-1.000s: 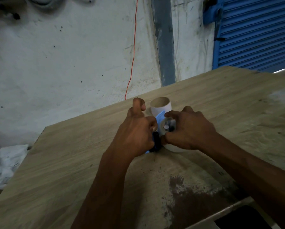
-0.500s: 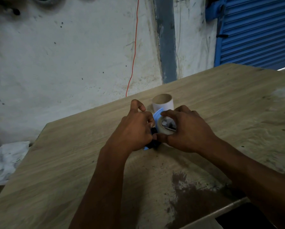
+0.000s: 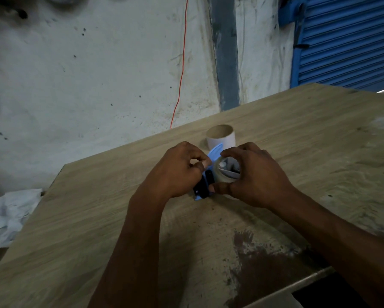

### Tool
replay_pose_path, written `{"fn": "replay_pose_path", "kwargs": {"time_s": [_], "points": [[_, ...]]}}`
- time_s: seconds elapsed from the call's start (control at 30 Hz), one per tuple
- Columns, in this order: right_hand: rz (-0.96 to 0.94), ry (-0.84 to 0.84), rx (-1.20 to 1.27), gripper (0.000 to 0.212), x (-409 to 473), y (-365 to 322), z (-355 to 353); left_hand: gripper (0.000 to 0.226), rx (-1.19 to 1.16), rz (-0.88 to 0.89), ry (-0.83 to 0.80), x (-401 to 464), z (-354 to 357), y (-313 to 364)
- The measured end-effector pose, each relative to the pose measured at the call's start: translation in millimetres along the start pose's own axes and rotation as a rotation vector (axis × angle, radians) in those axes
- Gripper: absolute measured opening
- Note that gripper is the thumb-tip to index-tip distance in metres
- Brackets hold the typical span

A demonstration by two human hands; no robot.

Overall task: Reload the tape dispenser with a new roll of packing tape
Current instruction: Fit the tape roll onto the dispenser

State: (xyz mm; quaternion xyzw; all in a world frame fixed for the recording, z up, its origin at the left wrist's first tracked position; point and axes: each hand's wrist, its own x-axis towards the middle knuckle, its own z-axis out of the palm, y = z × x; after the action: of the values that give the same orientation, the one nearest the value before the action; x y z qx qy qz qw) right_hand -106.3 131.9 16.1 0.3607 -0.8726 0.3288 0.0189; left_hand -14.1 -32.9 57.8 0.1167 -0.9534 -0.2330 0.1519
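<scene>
A blue and black tape dispenser (image 3: 203,185) lies on the wooden table (image 3: 297,134) between my hands. A roll of clear packing tape (image 3: 223,174) sits on it. My right hand (image 3: 253,174) grips the roll, fingers curled over its top and thumb under its near side. My left hand (image 3: 177,172) has curled fingers against the dispenser's left side, thumb and forefinger pinched together by the roll; what they pinch is hidden. A blue flap (image 3: 215,152) of the dispenser sticks up behind the hands. An empty cardboard tape core (image 3: 221,138) stands upright just behind.
The table's far edge meets a stained white wall with a red wire (image 3: 179,81). A crumpled white cloth (image 3: 8,216) lies off the table's left side. A blue roller shutter (image 3: 351,38) is at the back right. A dark stain (image 3: 262,263) marks the near table.
My left thumb, raised a second ago, has come down against the forefinger. Both hands stay on the dispenser and roll; the camera has tilted slightly.
</scene>
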Motion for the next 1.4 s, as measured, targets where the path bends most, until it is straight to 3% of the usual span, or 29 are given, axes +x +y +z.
{"fn": "replay_pose_path", "kwargs": {"time_s": [0.27,0.43,0.57,0.7,0.83,0.93,1.07,1.27,1.4], "points": [[0.031,0.023,0.002,0.101,-1,-5,-1,0.03,-0.045,-0.014,0.003,-2,-4,2],[-0.001,-0.027,-0.056,0.096,-5,-2,-4,0.065,-0.317,-0.117,-0.175,-6,-13,5],[-0.08,-0.092,-0.093,0.1,-4,2,0,0.068,-0.354,-0.12,-0.22,-7,-15,3],[-0.033,-0.182,-0.143,0.067,-6,-10,-13,0.096,-0.333,-0.142,-0.283,-5,-15,-1],[-0.099,-0.233,-0.225,0.041,3,-32,-27,0.119,-0.143,-0.168,-0.256,-4,-8,-2],[-0.114,-0.222,-0.201,0.032,8,-39,-26,0.103,-0.009,-0.183,-0.205,-4,-7,1],[-0.172,-0.166,-0.215,0.03,10,-43,-22,0.08,0.003,-0.156,-0.183,-5,-10,3],[-0.4,-0.139,-0.315,0.028,17,-41,-24,0.084,0.006,-0.181,-0.194,-5,-11,1],[-0.363,-0.19,-0.294,0.029,20,-38,-30,0.082,0.016,-0.153,-0.197,-3,-9,0]]}}
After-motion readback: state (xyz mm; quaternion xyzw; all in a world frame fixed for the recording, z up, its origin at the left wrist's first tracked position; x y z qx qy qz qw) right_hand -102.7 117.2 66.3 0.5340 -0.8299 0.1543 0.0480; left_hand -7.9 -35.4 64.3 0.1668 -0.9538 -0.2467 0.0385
